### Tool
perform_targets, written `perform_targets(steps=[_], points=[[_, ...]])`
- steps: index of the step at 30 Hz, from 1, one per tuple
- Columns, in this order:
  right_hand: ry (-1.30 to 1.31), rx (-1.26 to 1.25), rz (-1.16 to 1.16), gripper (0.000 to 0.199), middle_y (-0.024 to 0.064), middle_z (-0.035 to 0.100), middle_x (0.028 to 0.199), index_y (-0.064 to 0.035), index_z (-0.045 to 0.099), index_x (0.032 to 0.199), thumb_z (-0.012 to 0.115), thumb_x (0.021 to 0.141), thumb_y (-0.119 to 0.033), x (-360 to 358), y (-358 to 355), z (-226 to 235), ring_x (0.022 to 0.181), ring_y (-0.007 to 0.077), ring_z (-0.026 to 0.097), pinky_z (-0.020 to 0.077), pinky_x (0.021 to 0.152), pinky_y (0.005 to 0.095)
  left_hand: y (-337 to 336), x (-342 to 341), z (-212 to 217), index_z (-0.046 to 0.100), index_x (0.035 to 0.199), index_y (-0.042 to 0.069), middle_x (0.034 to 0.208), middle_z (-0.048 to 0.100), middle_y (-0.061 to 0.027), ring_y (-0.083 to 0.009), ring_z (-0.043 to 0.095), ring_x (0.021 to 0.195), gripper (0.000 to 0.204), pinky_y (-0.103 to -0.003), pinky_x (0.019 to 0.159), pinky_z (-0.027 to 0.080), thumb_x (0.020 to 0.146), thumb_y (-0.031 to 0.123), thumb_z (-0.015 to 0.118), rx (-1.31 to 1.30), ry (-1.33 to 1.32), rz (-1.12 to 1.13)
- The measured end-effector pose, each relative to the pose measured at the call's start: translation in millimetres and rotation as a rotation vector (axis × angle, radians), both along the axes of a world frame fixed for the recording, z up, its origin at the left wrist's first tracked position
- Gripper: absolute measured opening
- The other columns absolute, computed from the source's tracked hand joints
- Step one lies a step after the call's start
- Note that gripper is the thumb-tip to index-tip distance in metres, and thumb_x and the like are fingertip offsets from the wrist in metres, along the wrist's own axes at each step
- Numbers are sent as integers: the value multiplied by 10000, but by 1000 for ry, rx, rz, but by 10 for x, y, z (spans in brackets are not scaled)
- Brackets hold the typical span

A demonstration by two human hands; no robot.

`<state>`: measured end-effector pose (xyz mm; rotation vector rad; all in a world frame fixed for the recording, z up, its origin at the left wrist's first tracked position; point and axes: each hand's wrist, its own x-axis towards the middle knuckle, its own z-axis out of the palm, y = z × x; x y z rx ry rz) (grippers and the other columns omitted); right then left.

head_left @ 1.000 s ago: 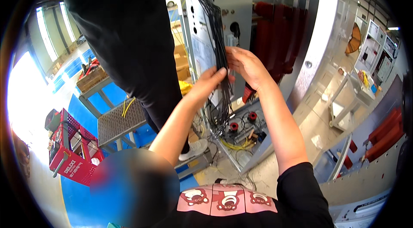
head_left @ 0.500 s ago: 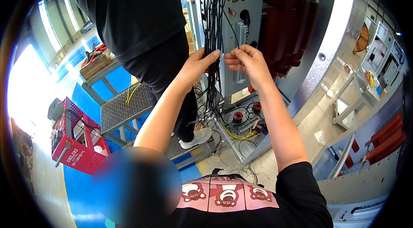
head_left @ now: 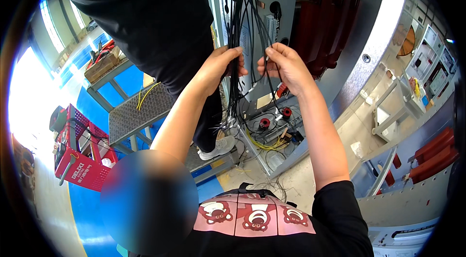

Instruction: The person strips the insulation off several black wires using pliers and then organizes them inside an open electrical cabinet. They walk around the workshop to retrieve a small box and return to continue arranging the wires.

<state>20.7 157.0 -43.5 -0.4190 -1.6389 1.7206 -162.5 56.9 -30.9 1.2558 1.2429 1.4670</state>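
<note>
A bundle of thin black wires point(head_left: 236, 19) hangs down the front of an open grey metal cabinet point(head_left: 281, 0). My left hand point(head_left: 216, 68) is closed around the bundle at its left side, thumb in front and fingertips showing past the wires. To the right, my right hand point(head_left: 287, 66) pinches a few black wires drawn apart from the bundle. White tags or ends show on some wires lower down, near the cabinet floor. How many strands each hand holds is hard to make out.
A person in dark clothes point(head_left: 145, 29) stands close on the left, on a metal step platform point(head_left: 141, 116). Beyond is a red perforated tool basket point(head_left: 85, 160). Dark red insulators point(head_left: 320, 29) fill the cabinet's right side. Red-topped round parts point(head_left: 264, 123) and yellow wires point(head_left: 269, 146) lie at its base.
More black wires now fan out to the right from the bundle, into my right hand. My left hand has risen slightly along the bundle, and the view has shifted a little.
</note>
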Motion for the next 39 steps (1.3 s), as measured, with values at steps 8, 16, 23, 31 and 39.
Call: perform_targets(steps=[8,16,23,31,39], points=[[-184,118,29,212,31,632,839,-60,574,918,481,995,-233,-94,-174,-24,737,104,642,540,665,254,99,44,-54,573,789,83,596,421,63,-48,348,532,240,-225,493,243,847,287,686,83,56,-27],[-18,-28,135,260,16,570,714,-45,565,889,516,988,-281,81,-182,-17,591,101,564,544,632,271,-62,-147,52,602,887,30,748,569,-33,-118,501,678,309,-259,636,380,876,337,634,44,-89,-53],[-97,-63,247,262,22,634,744,-69,586,888,549,967,-316,-69,-400,-63,631,107,636,552,612,258,-42,217,115,619,904,17,654,508,15,-81,466,585,313,-230,532,353,884,324,677,79,-2,-96],[83,-322,415,238,103,686,813,-27,635,922,556,961,-249,45,-460,-192,626,132,647,550,606,278,-27,191,114,575,820,57,686,520,17,-74,461,602,277,-232,540,357,880,305,682,46,105,-110],[281,-388,458,277,-6,551,676,-36,607,956,478,1004,-276,44,-587,-82,475,20,405,301,442,189,-26,225,238,616,1017,-8,736,540,20,-51,433,603,336,-213,570,361,899,303,663,122,26,-261]])
